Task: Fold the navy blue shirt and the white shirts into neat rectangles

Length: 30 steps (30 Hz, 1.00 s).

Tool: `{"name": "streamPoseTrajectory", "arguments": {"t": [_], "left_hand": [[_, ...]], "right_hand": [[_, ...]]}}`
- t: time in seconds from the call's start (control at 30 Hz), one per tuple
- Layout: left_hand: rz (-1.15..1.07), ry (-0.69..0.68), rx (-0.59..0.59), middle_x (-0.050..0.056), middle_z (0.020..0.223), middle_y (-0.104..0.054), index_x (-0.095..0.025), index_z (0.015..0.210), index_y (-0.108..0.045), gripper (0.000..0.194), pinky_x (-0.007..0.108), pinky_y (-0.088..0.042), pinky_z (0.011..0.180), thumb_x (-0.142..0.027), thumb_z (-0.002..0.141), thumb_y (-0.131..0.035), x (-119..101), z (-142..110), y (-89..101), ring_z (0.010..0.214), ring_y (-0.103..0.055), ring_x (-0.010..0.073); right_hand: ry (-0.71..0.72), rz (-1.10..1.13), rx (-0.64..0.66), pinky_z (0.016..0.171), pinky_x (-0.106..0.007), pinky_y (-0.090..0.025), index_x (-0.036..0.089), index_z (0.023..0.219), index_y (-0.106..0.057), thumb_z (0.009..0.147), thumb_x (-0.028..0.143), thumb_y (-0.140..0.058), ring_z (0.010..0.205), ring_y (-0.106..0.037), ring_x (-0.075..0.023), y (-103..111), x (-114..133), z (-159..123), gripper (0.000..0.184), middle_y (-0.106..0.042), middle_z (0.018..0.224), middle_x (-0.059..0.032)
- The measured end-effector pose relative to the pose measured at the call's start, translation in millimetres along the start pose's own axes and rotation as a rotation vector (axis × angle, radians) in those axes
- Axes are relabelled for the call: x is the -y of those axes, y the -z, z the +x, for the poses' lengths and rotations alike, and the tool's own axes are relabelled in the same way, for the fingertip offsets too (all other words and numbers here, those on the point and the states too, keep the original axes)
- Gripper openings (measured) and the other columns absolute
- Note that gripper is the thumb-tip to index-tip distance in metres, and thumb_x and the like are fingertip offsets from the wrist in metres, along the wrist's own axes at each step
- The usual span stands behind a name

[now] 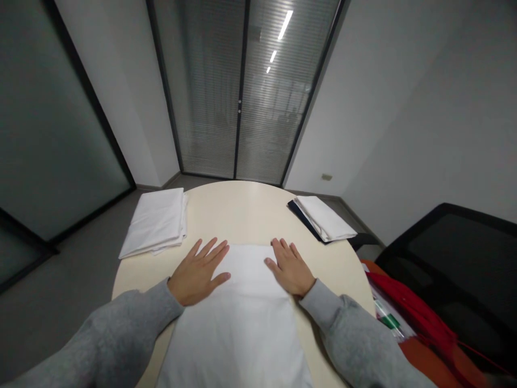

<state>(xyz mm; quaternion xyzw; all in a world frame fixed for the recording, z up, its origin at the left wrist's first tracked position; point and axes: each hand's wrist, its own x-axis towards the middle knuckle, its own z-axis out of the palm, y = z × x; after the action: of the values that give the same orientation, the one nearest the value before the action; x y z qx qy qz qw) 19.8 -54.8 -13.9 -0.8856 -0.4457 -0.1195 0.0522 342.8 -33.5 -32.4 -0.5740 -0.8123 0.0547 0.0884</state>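
A white cloth [238,328] lies spread flat over the near half of the round table, its far edge between my two hands. My left hand [200,272] rests palm down, fingers spread, across the cloth's far left corner. On the opposite side, my right hand [290,267] lies flat over the far right corner, its thumb pointing inward onto the fabric. Neither hand grips anything. Toward the bottom of the view the cloth widens and runs out of frame.
The cream round table [238,213] carries a folded white cloth stack [155,221] at left. Folded white cloth [323,215] lies on a dark piece [301,215] at right. A black mesh chair [452,258] with a red item [412,302] on its seat stands right. Glass doors [238,108] are beyond.
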Motion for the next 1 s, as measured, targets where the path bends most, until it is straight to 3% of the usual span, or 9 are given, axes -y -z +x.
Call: {"name": "streamPoseTrajectory", "arguments": {"t": [0.1, 0.17, 0.23, 0.3, 0.4, 0.57, 0.77, 0.87, 1.0], "left_hand": [[-0.004, -0.047, -0.057, 0.012, 0.166, -0.039, -0.02, 0.16, -0.041, 0.069, 0.06, -0.019, 0.126, -0.062, 0.105, -0.041, -23.8, -6.3, 24.2, 0.156, -0.029, 0.0351], [-0.062, -0.224, -0.064, 0.011, 0.168, -0.035, -0.021, 0.162, -0.035, 0.077, 0.058, -0.021, 0.126, -0.068, 0.101, -0.043, -55.5, -11.6, 42.0, 0.157, -0.026, 0.0338], [-0.12, -0.464, -0.035, 0.007, 0.166, -0.04, -0.023, 0.161, -0.037, 0.076, 0.052, -0.025, 0.126, -0.069, 0.101, -0.045, -90.4, -17.5, 51.2, 0.154, -0.033, 0.0303], [-0.12, -0.641, -0.048, 0.0, 0.159, -0.051, -0.026, 0.152, -0.05, 0.053, 0.045, -0.028, 0.126, -0.054, 0.107, -0.045, -118.2, -23.1, 47.9, 0.147, -0.046, 0.0247], [-0.08, -0.719, -0.093, -0.005, 0.15, -0.061, -0.028, 0.139, -0.062, 0.034, 0.042, -0.032, 0.124, -0.036, 0.109, -0.048, -137.0, -31.6, 30.6, 0.139, -0.055, 0.0221], [-0.17, -0.669, -0.01, 0.004, 0.15, -0.061, -0.024, 0.146, -0.055, 0.044, 0.045, -0.032, 0.126, -0.037, 0.104, -0.057, -140.9, -45.7, 21.9, 0.143, -0.051, 0.0242], [-0.28, -0.72, 0.073, 0.001, 0.142, -0.068, -0.026, 0.15, -0.051, 0.045, 0.039, -0.034, 0.125, -0.03, 0.105, -0.056, -134.2, -53.0, 46.9, 0.14, -0.054, 0.0183], [-0.282, -0.631, -0.016, 0.003, 0.138, -0.07, -0.027, 0.151, -0.051, 0.05, 0.031, -0.045, 0.116, -0.042, 0.104, -0.057, -107.1, -70.9, 62.7, 0.134, -0.06, 0.0184], [-0.058, -0.397, -0.162, 0.01, 0.145, -0.065, -0.017, 0.149, -0.054, 0.069, 0.035, -0.048, 0.113, -0.067, 0.102, -0.042, -76.8, -112.0, 59.8, 0.138, -0.055, 0.0252]], "right_hand": [[-0.12, 0.145, -0.035, 0.126, -0.06, -0.019, 0.01, 0.16, -0.037, 0.109, 0.052, -0.025, 0.158, -0.024, -0.033, 8.6, -25.6, 5.8, 0.068, -0.032, 0.167, -0.0181], [-0.097, 0.245, -0.117, 0.125, -0.057, -0.025, 0.012, 0.159, -0.04, 0.109, 0.05, -0.026, 0.155, -0.031, -0.0312, 18.0, -30.1, 12.8, 0.065, -0.037, 0.165, -0.0183], [0.022, 0.304, -0.151, 0.123, -0.05, -0.033, 0.013, 0.154, -0.048, 0.109, 0.049, -0.029, 0.149, -0.043, -0.0286, 26.4, -22.2, 22.0, 0.061, -0.049, 0.158, -0.0175], [0.185, 0.308, -0.107, 0.119, -0.042, -0.038, 0.016, 0.145, -0.058, 0.109, 0.046, -0.033, 0.14, -0.053, -0.0253, 30.0, -5.9, 31.2, 0.054, -0.061, 0.148, -0.0142], [0.371, 0.188, -0.05, 0.119, -0.041, -0.036, 0.019, 0.141, -0.062, 0.109, 0.046, -0.038, 0.135, -0.055, -0.024, 24.6, 19.2, 39.1, 0.048, -0.064, 0.144, -0.0102], [0.391, 0.01, -0.02, 0.124, -0.05, -0.024, 0.026, 0.15, -0.052, 0.111, 0.047, -0.035, 0.145, -0.043, -0.0251, 11.0, 29.0, 41.8, 0.047, -0.054, 0.155, -0.0048], [0.286, -0.068, -0.033, 0.126, -0.057, -0.02, 0.025, 0.143, -0.059, 0.11, 0.042, -0.04, 0.147, -0.041, -0.0288, 25.1, 34.0, 42.4, 0.042, -0.05, 0.159, -0.0064], [0.239, -0.085, -0.167, 0.128, -0.06, -0.014, 0.015, 0.148, -0.054, 0.106, 0.042, -0.05, 0.154, -0.03, -0.0346, 45.9, 59.1, 2.6, 0.05, -0.038, 0.165, -0.0165], [0.485, 0.04, -0.127, 0.128, -0.058, -0.02, 0.013, 0.159, -0.038, 0.102, 0.059, -0.051, 0.157, -0.025, -0.0329, 57.9, 93.1, -90.7, 0.075, -0.034, 0.167, -0.0149]]}}
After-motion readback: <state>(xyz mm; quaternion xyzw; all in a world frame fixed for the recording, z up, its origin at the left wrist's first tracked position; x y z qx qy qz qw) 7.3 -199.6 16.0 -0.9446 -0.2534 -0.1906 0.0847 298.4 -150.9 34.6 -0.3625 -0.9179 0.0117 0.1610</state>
